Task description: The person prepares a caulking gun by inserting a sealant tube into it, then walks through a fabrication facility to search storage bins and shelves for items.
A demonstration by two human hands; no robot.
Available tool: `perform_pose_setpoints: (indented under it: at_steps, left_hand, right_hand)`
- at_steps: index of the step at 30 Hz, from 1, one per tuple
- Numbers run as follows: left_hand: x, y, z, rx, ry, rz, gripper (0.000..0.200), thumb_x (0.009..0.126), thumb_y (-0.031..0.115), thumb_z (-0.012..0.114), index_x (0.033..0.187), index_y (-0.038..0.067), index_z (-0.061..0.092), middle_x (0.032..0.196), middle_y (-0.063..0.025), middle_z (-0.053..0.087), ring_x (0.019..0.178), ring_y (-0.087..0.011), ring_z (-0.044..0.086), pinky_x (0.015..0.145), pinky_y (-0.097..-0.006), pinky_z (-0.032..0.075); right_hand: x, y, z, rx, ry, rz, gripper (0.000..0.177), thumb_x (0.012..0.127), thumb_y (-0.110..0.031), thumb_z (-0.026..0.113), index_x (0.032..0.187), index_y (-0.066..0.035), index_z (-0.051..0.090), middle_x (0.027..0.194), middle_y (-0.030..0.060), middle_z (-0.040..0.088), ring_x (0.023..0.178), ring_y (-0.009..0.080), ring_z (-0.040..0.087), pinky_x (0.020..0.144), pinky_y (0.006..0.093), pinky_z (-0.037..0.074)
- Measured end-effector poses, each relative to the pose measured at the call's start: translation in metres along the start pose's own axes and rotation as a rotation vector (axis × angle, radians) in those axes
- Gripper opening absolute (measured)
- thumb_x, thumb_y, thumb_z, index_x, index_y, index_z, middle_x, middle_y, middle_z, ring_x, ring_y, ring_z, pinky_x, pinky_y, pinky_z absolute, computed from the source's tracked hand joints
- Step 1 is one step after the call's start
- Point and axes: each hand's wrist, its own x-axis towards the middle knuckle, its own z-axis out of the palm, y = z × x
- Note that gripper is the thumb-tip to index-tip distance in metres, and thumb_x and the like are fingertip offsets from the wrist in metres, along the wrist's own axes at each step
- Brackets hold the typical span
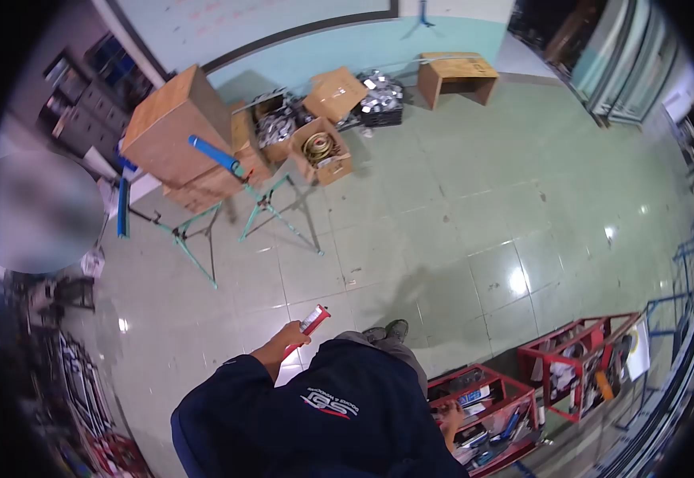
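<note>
My left hand [294,334] is wrapped around a red caulking gun [313,320] with a white cartridge in its frame, held out over the tiled floor in front of my body. On the other side, my right hand [450,416] reaches into a red metal tool cart [486,373] at my hip. Its fingers are small and partly hidden among the cart's contents, so I cannot tell what they grip. Close by in the cart lie a blue-and-white box [474,396] and a blue-handled tool [511,424].
A second red cart [550,346] stands farther right, beside blue racks of long profiles. Ahead are two roller stands [263,201], large wooden boxes [178,127], a carton with coiled material [321,151] and a small wooden bench [458,68]. Glossy tiles [411,207] lie between.
</note>
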Motion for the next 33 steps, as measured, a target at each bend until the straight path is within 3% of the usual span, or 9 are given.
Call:
perform_pose_setpoints:
  at_steps: [6, 9, 15, 21, 25, 29, 31, 32, 33]
  left_hand:
    - [-0.025, -0.006, 0.047, -0.527, 0.04, -0.113, 0.038, 0.059, 0.019, 0.076, 0.085, 0.001, 0.055, 0.068, -0.0087, 0.061, 0.058, -0.018, 0.061, 0.055, -0.0311, 0.051]
    - [-0.033, 0.019, 0.064, -0.733, 0.021, -0.205, 0.026, 0.063, 0.012, 0.073, 0.078, 0.001, 0.056, 0.067, -0.009, 0.061, 0.056, -0.018, 0.06, 0.051, -0.0319, 0.049]
    - [-0.032, 0.042, 0.08, -0.725, 0.145, -0.276, 0.025, 0.062, 0.011, 0.073, 0.077, 0.0, 0.057, 0.064, -0.0094, 0.06, 0.052, -0.0177, 0.058, 0.047, -0.0311, 0.048]
    - [-0.025, 0.035, 0.077, -0.867, 0.159, -0.132, 0.016, 0.065, 0.011, 0.071, 0.068, -0.002, 0.061, 0.06, -0.0113, 0.061, 0.049, -0.0197, 0.06, 0.045, -0.032, 0.048]
    - [-0.047, 0.106, 0.019, -0.695, 0.115, -0.198, 0.012, 0.069, 0.006, 0.068, 0.067, 0.0, 0.059, 0.057, -0.0095, 0.058, 0.046, -0.0199, 0.056, 0.042, -0.0319, 0.044]
    - [-0.015, 0.121, -0.011, -0.616, 0.097, -0.267, 0.01, 0.07, 0.004, 0.067, 0.071, 0.0, 0.058, 0.058, -0.0082, 0.057, 0.047, -0.0199, 0.056, 0.042, -0.0314, 0.043]
    - [0.019, 0.118, -0.025, -0.573, 0.064, -0.191, 0.011, 0.07, 0.003, 0.066, 0.074, -0.001, 0.057, 0.059, -0.0085, 0.057, 0.048, -0.0203, 0.057, 0.042, -0.0311, 0.042]
    - [0.06, 0.072, -0.01, -0.294, 0.13, 0.47, 0.012, 0.068, 0.002, 0.066, 0.074, -0.002, 0.057, 0.058, -0.0083, 0.057, 0.048, -0.0194, 0.057, 0.041, -0.0303, 0.042]
    - [0.072, 0.104, -0.022, -0.43, 0.103, 0.263, 0.012, 0.067, 0.002, 0.067, 0.073, -0.002, 0.057, 0.058, -0.0085, 0.057, 0.048, -0.0192, 0.057, 0.041, -0.0304, 0.043]
  right_hand:
    - [0.004, -0.078, 0.06, -0.512, -0.095, 0.288, 0.023, 0.082, -0.013, 0.061, 0.1, 0.0, 0.057, 0.084, 0.0148, 0.064, 0.065, 0.0264, 0.065, 0.054, 0.0373, 0.055]
    - [0.035, -0.115, 0.068, -0.664, -0.161, 0.162, 0.021, 0.082, -0.014, 0.061, 0.097, 0.0, 0.059, 0.083, 0.0139, 0.064, 0.065, 0.0256, 0.066, 0.055, 0.0365, 0.056]
    - [0.149, -0.158, 0.081, -0.573, -0.174, 0.177, 0.023, 0.081, -0.008, 0.059, 0.101, 0.003, 0.058, 0.08, 0.013, 0.061, 0.061, 0.0239, 0.063, 0.049, 0.0343, 0.054]
    - [0.179, -0.217, 0.168, -0.681, -0.218, -0.003, 0.034, 0.082, -0.015, 0.058, 0.109, 0.006, 0.056, 0.091, 0.0136, 0.063, 0.074, 0.0253, 0.065, 0.062, 0.0343, 0.054]
    - [0.154, -0.235, 0.215, -0.633, -0.322, -0.095, 0.039, 0.083, -0.017, 0.058, 0.114, 0.007, 0.054, 0.082, 0.0148, 0.066, 0.072, 0.0237, 0.067, 0.063, 0.0319, 0.054]
    - [0.154, -0.214, 0.207, -0.812, -0.255, -0.151, 0.028, 0.081, -0.013, 0.057, 0.093, 0.01, 0.064, 0.066, 0.0152, 0.065, 0.057, 0.024, 0.066, 0.051, 0.0312, 0.053]
    - [0.185, -0.183, 0.166, -1.29, -0.324, -0.631, 0.024, 0.078, -0.009, 0.058, 0.091, 0.009, 0.065, 0.063, 0.0155, 0.062, 0.052, 0.0261, 0.064, 0.047, 0.0333, 0.053]
    - [0.19, -0.18, 0.158, -1.022, -0.112, -0.263, 0.024, 0.076, -0.009, 0.059, 0.091, 0.01, 0.065, 0.066, 0.0168, 0.064, 0.053, 0.0252, 0.065, 0.047, 0.0337, 0.053]
    - [0.193, -0.183, 0.15, -0.73, 0.08, 0.092, 0.024, 0.075, -0.008, 0.06, 0.091, 0.01, 0.065, 0.069, 0.0181, 0.065, 0.053, 0.0244, 0.065, 0.047, 0.0341, 0.053]
